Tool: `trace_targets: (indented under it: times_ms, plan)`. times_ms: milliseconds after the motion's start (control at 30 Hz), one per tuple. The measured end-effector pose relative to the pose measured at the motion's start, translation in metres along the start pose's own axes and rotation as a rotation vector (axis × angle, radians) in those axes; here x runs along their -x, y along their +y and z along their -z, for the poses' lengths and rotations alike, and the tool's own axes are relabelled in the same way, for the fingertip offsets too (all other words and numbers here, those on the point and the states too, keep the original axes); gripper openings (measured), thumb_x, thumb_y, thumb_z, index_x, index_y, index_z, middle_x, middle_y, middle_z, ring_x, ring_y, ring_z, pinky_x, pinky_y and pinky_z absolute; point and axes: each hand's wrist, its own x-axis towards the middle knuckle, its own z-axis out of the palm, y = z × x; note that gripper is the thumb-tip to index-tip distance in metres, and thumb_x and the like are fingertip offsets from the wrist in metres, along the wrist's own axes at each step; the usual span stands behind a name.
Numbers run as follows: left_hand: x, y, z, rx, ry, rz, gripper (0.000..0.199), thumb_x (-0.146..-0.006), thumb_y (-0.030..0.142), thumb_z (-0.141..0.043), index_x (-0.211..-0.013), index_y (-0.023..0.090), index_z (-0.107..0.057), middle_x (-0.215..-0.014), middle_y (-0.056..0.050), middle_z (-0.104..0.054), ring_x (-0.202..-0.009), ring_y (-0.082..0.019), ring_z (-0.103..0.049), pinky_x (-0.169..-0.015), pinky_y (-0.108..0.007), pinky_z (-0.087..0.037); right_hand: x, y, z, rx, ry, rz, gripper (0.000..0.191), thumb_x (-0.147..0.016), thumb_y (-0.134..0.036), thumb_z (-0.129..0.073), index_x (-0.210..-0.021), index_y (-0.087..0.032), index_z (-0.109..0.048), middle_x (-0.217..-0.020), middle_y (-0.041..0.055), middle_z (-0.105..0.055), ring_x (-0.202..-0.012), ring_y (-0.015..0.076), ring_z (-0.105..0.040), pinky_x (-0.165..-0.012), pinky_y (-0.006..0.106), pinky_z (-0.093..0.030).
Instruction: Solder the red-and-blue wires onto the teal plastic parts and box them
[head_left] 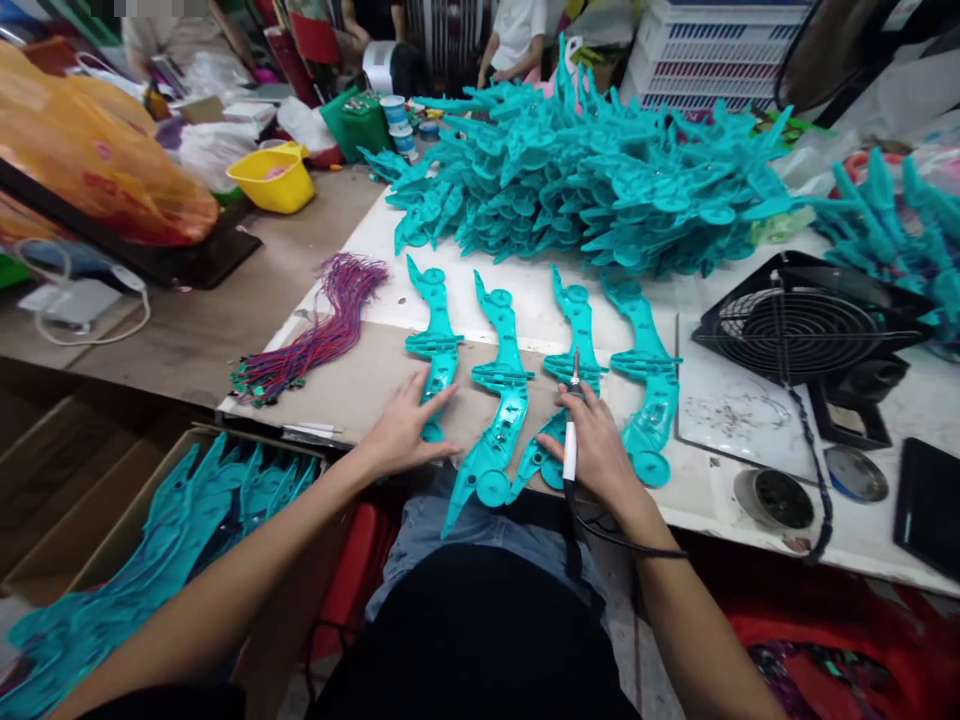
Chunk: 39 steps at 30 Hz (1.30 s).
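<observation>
Several turquoise plastic bow-shaped shells lie in a row on the table in front of me. My left hand (405, 425) has its fingers spread over the lower part of the leftmost shell (437, 310); thumb and fingers are apart, and part of that shell is hidden beneath. A second shell (510, 400) lies between my hands. In my right hand (598, 440) is a soldering iron (570, 455), its tip pointing away from me over the third shell (576, 310). The rightmost shell (645, 400) lies just beyond that hand.
A large heap of turquoise shells (585, 180) covers the back of the table. Red and blue wires (337, 310) lie in a bundle at left. A black fan (787, 330), white board (739, 420) and round tin (780, 498) stand right. More shells fill a cardboard box (112, 530).
</observation>
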Motion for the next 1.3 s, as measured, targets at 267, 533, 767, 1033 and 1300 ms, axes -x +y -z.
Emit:
trace_targets:
  times_ms: [267,533,767,1033,1300]
  plan:
    - [-0.061,0.017,0.002,-0.087,-0.023,-0.023,0.073,-0.084,0.057,-0.070,-0.143,0.017,-0.056,-0.158,-0.025,-0.033,-0.149,-0.042,-0.029,-0.117,-0.064,-0.027,-0.030,-0.008,-0.004,0.118,0.001,-0.096,0.051,-0.090,-0.052,-0.061,-0.128,-0.019,-0.053,-0.132,0.0189,-0.063,-0.132,0.0406,-0.052,-0.108,0.071,-0.036]
    - [-0.017,0.063,-0.028,-0.013,0.049,-0.309,0.060,-0.096,0.044,-0.056,-0.145,0.011,-0.049,-0.160,-0.024,-0.032,-0.152,-0.038,-0.025,-0.121,-0.057,-0.030,0.000,0.025,0.026,0.175,0.195,-0.160,0.043,-0.095,-0.055,-0.048,-0.122,-0.022,-0.053,-0.130,0.0157,-0.064,-0.140,0.0366,-0.046,-0.114,0.071,-0.023]
    - [-0.072,0.063,-0.051,0.052,0.011,-0.277,0.047,-0.098,0.035,-0.054,-0.137,0.008,-0.057,-0.156,-0.025,-0.040,-0.149,-0.035,-0.034,-0.122,-0.053,-0.033,0.005,0.049,0.028,0.127,0.140,-0.377,0.055,-0.089,-0.065,-0.048,-0.122,-0.021,-0.053,-0.132,0.0175,-0.060,-0.130,0.0362,-0.050,-0.112,0.068,-0.025]
    - [-0.099,0.067,-0.027,-0.049,-0.083,-0.386,0.046,-0.100,0.041,-0.051,-0.133,0.010,-0.062,-0.157,-0.020,-0.040,-0.148,-0.035,-0.036,-0.119,-0.052,-0.035,-0.038,0.022,0.019,0.293,0.107,-0.428,0.080,-0.086,-0.081,-0.021,-0.122,-0.018,-0.056,-0.129,0.0242,-0.058,-0.130,0.0421,-0.050,-0.105,0.070,-0.034]
    - [-0.061,-0.033,0.052,0.100,0.510,0.209,0.030,-0.100,0.034,-0.049,-0.118,0.016,-0.064,-0.121,-0.015,-0.065,-0.119,-0.026,-0.059,-0.108,-0.045,-0.045,-0.046,0.025,0.025,0.233,0.279,-0.353,0.087,-0.079,-0.087,-0.029,-0.122,-0.017,-0.060,-0.123,0.0240,-0.066,-0.117,0.0465,-0.062,-0.106,0.068,-0.040]
